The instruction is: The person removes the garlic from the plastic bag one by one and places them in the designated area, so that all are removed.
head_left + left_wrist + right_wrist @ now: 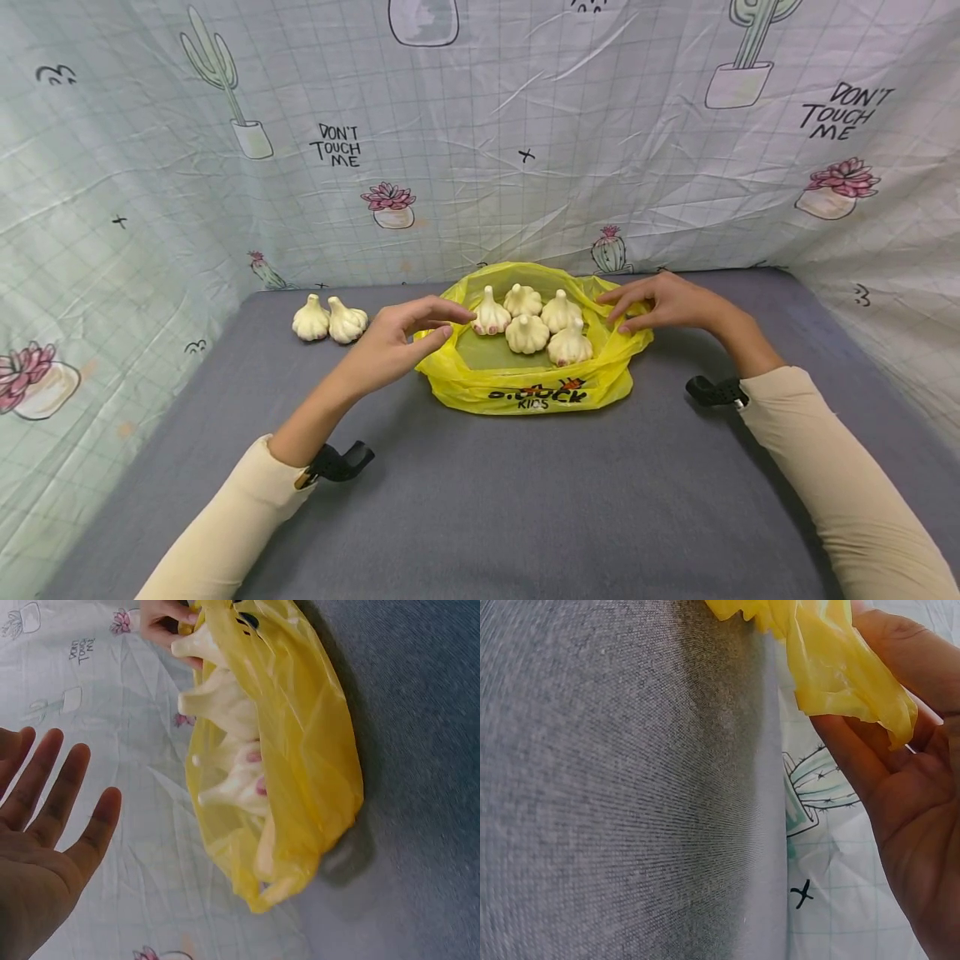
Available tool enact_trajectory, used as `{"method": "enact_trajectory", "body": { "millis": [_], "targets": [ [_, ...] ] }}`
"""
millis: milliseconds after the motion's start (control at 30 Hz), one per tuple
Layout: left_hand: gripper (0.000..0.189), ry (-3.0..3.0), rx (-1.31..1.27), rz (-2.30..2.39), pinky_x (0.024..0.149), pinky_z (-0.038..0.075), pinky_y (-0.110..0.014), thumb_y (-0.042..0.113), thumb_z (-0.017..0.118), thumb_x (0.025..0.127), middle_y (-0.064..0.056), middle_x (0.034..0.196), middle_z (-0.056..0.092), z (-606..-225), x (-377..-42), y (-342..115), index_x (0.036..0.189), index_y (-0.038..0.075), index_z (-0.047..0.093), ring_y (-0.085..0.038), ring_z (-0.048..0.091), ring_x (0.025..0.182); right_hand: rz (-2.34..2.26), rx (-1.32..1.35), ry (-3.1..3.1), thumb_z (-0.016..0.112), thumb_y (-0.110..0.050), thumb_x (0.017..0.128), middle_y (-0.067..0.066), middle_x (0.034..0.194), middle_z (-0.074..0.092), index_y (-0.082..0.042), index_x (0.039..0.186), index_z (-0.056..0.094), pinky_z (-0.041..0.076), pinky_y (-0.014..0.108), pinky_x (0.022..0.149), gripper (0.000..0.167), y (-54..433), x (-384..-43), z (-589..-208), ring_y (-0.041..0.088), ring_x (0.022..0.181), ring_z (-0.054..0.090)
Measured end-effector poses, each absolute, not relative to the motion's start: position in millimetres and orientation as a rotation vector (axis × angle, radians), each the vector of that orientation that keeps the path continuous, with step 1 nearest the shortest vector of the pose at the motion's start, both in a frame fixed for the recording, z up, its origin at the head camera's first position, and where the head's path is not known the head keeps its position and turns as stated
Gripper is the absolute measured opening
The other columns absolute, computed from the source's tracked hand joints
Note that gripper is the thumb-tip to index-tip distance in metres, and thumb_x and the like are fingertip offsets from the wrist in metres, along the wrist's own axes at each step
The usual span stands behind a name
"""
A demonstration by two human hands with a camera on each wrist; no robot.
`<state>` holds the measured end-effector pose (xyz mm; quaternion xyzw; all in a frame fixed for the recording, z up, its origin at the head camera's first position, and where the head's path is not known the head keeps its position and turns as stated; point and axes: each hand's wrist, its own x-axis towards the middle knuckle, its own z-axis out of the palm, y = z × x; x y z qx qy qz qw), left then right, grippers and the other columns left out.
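Note:
A yellow plastic bag (525, 392) with dark lettering sits on the table, its mouth spread wide. Several white garlic bulbs (527, 334) stand inside it, stems up. My right hand (671, 302) holds the bag's right rim; the right wrist view shows the yellow film (832, 675) between thumb and fingers. Over the left rim hovers my left hand (401, 333), fingers extended and nothing in them. In the left wrist view its palm and spread fingers (60, 795) are apart from the bag (315, 757).
Two more garlic bulbs, one (311, 318) beside the other (347, 321), stand at the table's back left. The table (525, 500) has a grey cloth cover. A printed curtain (480, 150) hangs behind it and along both sides.

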<state>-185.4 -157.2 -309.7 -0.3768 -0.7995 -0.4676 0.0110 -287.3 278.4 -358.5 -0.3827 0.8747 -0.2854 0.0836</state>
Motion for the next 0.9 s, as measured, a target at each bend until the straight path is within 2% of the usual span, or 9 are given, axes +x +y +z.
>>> {"method": "enact_trajectory", "body": {
  "millis": [100, 167, 200, 433, 533, 733, 833, 900],
  "targets": [
    [0.026, -2.498, -1.171, -1.464, 0.103, 0.05, -0.035, 0.007, 0.058, 0.104, 0.0, 0.124, 0.07, -309, -185, -152, 0.127, 0.01, 0.068, -0.015, 0.064, 0.118, -0.878, -1.119, 2.616, 0.08, -0.022, 0.09, 0.008, 0.141, 0.062, -0.024, 0.107, 0.08, 0.042, 0.026, 0.061, 0.017, 278, -287, -359, 0.023, 0.115, 0.061],
    [0.026, -2.499, -1.181, -1.462, 0.103, 0.051, -0.035, 0.007, 0.058, 0.104, -0.001, 0.124, 0.07, -309, -186, -150, 0.128, 0.009, 0.068, -0.015, 0.065, 0.116, -0.922, -1.099, 2.607, 0.08, -0.02, 0.09, 0.007, 0.141, 0.063, -0.023, 0.107, 0.08, 0.042, 0.026, 0.065, 0.017, 277, -287, -360, 0.031, 0.134, 0.052],
    [0.026, -2.503, -1.188, -1.462, 0.103, 0.051, -0.035, 0.007, 0.058, 0.104, -0.002, 0.124, 0.07, -310, -186, -148, 0.128, 0.009, 0.068, -0.015, 0.066, 0.114, -0.948, -1.087, 2.6, 0.08, -0.019, 0.09, 0.007, 0.141, 0.063, -0.023, 0.107, 0.08, 0.043, 0.026, 0.067, 0.018, 277, -287, -360, 0.033, 0.138, 0.049],
    [0.028, -2.557, -1.273, -1.473, 0.103, 0.05, -0.036, 0.007, 0.057, 0.104, -0.001, 0.128, 0.068, -315, -193, -137, 0.131, 0.007, 0.065, -0.015, 0.065, 0.115, -1.102, -1.024, 2.552, 0.079, -0.012, 0.09, 0.007, 0.141, 0.062, -0.018, 0.111, 0.08, 0.045, 0.025, 0.069, 0.022, 276, -285, -363, 0.031, 0.14, 0.046],
    [0.028, -2.577, -1.305, -1.458, 0.103, 0.051, -0.035, 0.008, 0.057, 0.104, -0.001, 0.129, 0.067, -318, -198, -128, 0.131, 0.008, 0.065, -0.015, 0.065, 0.117, -1.12, -1.015, 2.553, 0.079, -0.012, 0.09, 0.007, 0.141, 0.062, -0.017, 0.113, 0.079, 0.046, 0.024, 0.075, 0.023, 276, -283, -364, 0.031, 0.141, 0.045],
    [0.029, -2.575, -1.361, -1.473, 0.104, 0.05, -0.033, 0.006, 0.057, 0.104, -0.013, 0.132, 0.065, -322, -212, -111, 0.133, 0.005, 0.062, -0.031, 0.062, 0.123, -1.154, -1.012, 2.548, 0.079, -0.011, 0.09, 0.01, 0.141, 0.062, -0.015, 0.114, 0.079, 0.047, 0.022, 0.076, 0.025, 277, -281, -365, 0.03, 0.141, 0.046],
    [0.03, -2.579, -1.38, -1.468, 0.104, 0.05, -0.033, 0.004, 0.056, 0.104, -0.018, 0.134, 0.063, -323, -219, -103, 0.134, 0.004, 0.061, -0.034, 0.061, 0.125, -1.163, -1.015, 2.55, 0.079, -0.011, 0.09, 0.01, 0.141, 0.062, -0.015, 0.114, 0.079, 0.047, 0.023, 0.074, 0.025, 277, -282, -366, 0.023, 0.14, 0.047],
    [0.03, -2.586, -1.393, -1.458, 0.104, 0.049, -0.032, 0.003, 0.056, 0.104, -0.017, 0.134, 0.062, -324, -223, -97, 0.134, 0.004, 0.061, -0.033, 0.061, 0.125, -1.165, -1.015, 2.548, 0.079, -0.011, 0.09, 0.009, 0.141, 0.062, -0.015, 0.114, 0.079, 0.046, 0.024, 0.072, 0.025, 278, -282, -366, 0.013, 0.139, 0.048]
  ]
}}
